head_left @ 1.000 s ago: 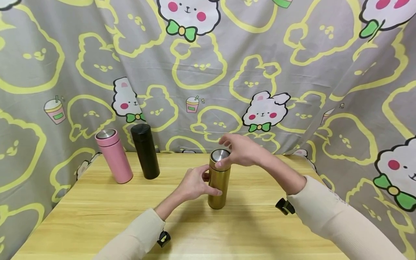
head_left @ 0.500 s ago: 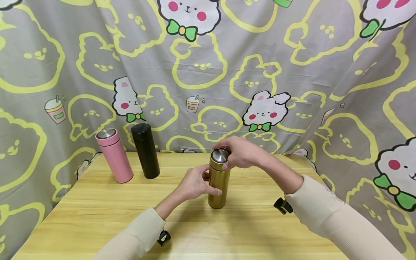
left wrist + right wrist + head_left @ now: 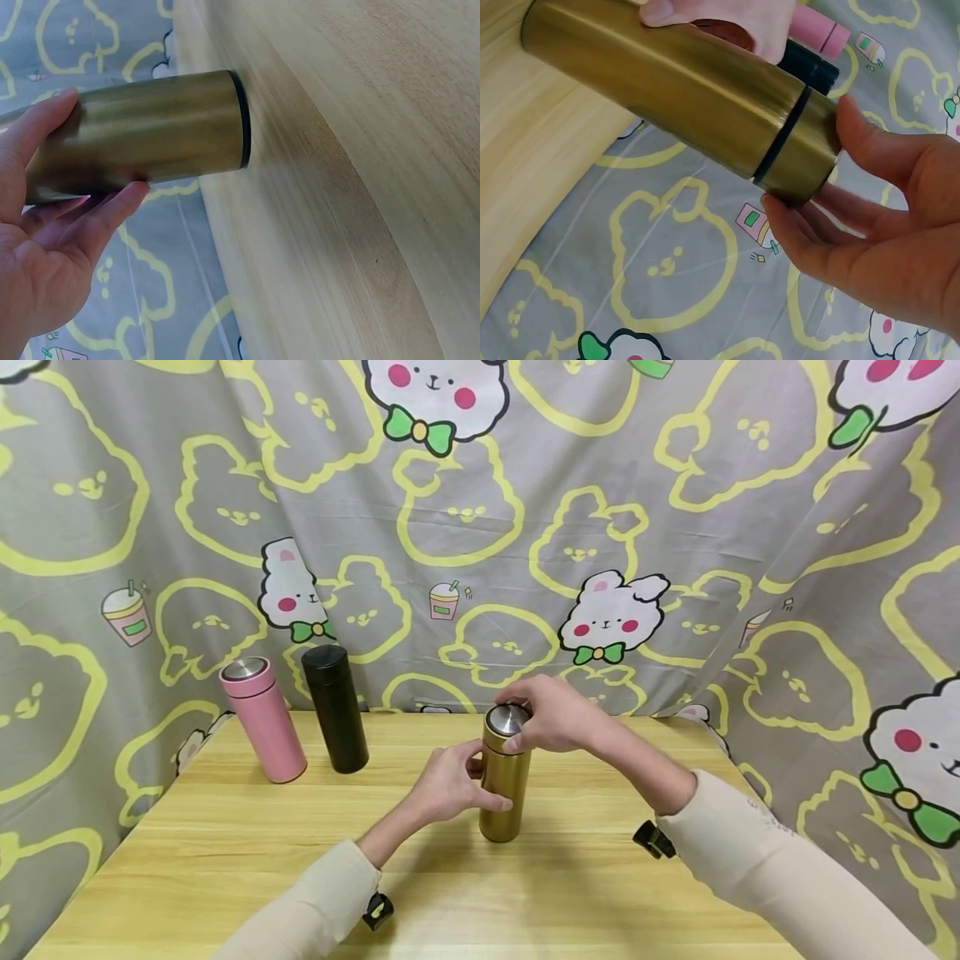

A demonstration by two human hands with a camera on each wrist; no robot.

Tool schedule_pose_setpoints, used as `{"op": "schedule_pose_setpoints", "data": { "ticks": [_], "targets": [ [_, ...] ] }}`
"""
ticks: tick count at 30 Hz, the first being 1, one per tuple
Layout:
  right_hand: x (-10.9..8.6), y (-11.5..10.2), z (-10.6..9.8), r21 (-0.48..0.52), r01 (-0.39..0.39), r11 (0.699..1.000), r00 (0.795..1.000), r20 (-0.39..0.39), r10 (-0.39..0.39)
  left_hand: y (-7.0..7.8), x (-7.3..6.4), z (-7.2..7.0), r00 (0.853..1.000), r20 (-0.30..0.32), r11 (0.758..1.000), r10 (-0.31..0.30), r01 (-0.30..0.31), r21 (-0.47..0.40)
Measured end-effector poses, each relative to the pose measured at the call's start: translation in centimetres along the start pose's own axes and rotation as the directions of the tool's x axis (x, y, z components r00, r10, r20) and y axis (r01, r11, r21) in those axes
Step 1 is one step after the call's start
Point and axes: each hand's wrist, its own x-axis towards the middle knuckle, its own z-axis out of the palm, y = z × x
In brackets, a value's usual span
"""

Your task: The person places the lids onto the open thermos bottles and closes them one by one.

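A gold thermos flask (image 3: 512,777) stands upright on the wooden table. My left hand (image 3: 447,783) grips its body from the left, thumb on the near side; the left wrist view shows the fingers curled round the lower body (image 3: 165,124). At the top, my right hand (image 3: 564,717) holds the gold lid (image 3: 804,154) with its silver top disc (image 3: 508,719). In the right wrist view the thumb and fingers sit on opposite sides of that lid. A black band (image 3: 781,135) runs between lid and body. Some right fingertips are hidden behind the lid.
A pink thermos flask (image 3: 268,727) with a silver-topped lid and a black thermos flask (image 3: 336,714) stand upright at the table's back left. Behind the wooden table (image 3: 225,860) hangs a grey curtain (image 3: 480,468) with cartoon animals.
My right fingers, raised off the far side of the lid a second ago, have come down round it. The thumb has since shifted slightly left. The left hand and flask body stay put.
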Motion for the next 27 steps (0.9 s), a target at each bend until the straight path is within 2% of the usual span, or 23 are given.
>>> {"op": "schedule_pose_setpoints", "data": {
  "ticks": [6, 14, 21, 27],
  "targets": [
    [0.06, -0.01, 0.78, -0.059, -0.05, 0.997, 0.993, -0.111, 0.043, -0.03, -0.03, 0.05, 1.0, -0.018, 1.0, 0.009, -0.009, 0.019],
    [-0.12, -0.19, 1.02, -0.087, -0.059, 0.994, 0.989, -0.144, 0.046, 0.0, -0.04, 0.05, 1.0, -0.02, 1.0, 0.008, -0.007, 0.023],
    [-0.1, -0.15, 1.03, -0.071, -0.077, 0.995, 0.991, -0.115, 0.068, -0.01, -0.05, -0.06, 1.0, -0.008, 1.0, 0.013, -0.012, 0.024],
    [0.08, -0.31, 0.24, -0.094, -0.104, 0.99, 0.995, -0.009, 0.104, 0.02, -0.03, -0.09, 1.0, -0.005, 0.999, 0.023, -0.023, 0.034]
  ]
}}
